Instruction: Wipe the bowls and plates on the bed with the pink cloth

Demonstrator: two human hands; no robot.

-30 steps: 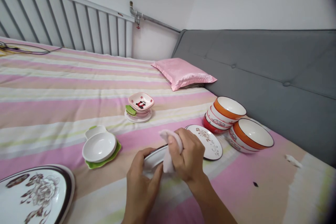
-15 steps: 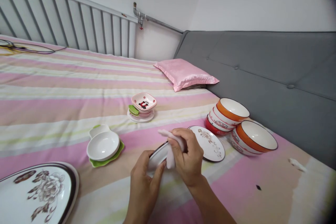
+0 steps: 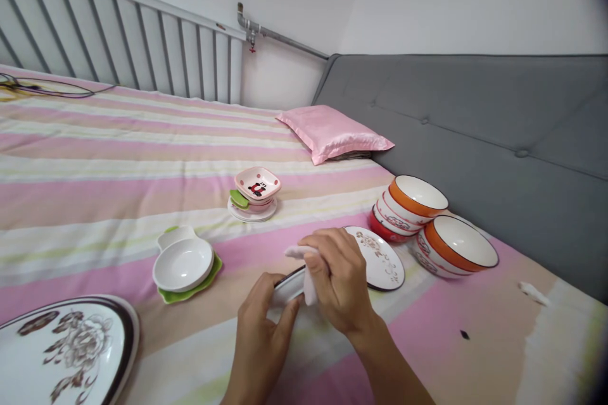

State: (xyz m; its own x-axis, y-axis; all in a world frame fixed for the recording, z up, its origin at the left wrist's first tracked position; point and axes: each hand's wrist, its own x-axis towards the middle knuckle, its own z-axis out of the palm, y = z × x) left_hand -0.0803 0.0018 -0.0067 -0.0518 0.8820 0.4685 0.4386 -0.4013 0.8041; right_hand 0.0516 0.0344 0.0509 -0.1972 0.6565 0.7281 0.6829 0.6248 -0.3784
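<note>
Head view: left grip (image 3: 263, 326) clamped on the dish (image 3: 286, 290) between both hands, right grip (image 3: 339, 278) pinching a cloth (image 3: 310, 286) against its edge, I should brace left, wipe evenly, and not knock the plate (image 3: 381, 261) just beyond the right.

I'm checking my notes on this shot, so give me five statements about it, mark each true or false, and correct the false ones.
1. The left hand holds a dark-rimmed dish, and the right hand holds a white cloth. True.
2. The dark-rimmed dish lies flat on the bedding. False: the left hand holds it tilted.
3. The square pink dish tops a small stack of dishes. True.
4. The pink pillow lies beside the grey headboard. True.
5. The white round bowl sits on the pink pillow. False: it sits over a green-edged dish.
</note>
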